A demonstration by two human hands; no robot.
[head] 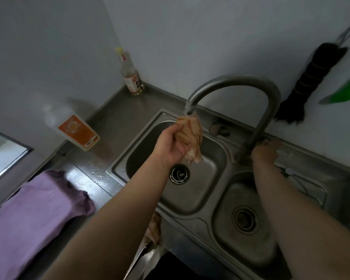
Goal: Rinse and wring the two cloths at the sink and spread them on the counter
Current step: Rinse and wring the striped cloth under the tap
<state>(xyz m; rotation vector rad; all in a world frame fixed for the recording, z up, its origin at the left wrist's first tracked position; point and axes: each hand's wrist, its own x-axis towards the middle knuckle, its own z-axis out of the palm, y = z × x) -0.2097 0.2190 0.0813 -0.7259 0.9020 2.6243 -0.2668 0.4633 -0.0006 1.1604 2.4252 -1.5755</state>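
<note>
- Head view: the left hand [171, 147] has its fingers [183, 147] curled tight round a bunched beige cloth [191, 136], holding it right under the spout of the curved metal tap [230, 83], above the left basin of the steel double sink [190, 201].
- The cloth's loose end hangs below those fingers, over the basin's drain [179, 174].
- The right hand [265, 151] rests at the foot of the tap, on the sink's back ledge; its fingers are blurred and partly hidden by the tap, so whether they grip anything cannot be told.
- A purple cloth [34, 209] lies spread on the dark worktop [113, 122], well to the left of the left hand and nearer the person.
- Beyond the left fingers, a clear bottle with an orange label [73, 129] lies tilted on the worktop, and a yellow-capped bottle [129, 73] stands upright in the far corner.
- Past the right fingers, a dark brush [309, 81] and a green-handled item [343, 93] hang on the wall.
</note>
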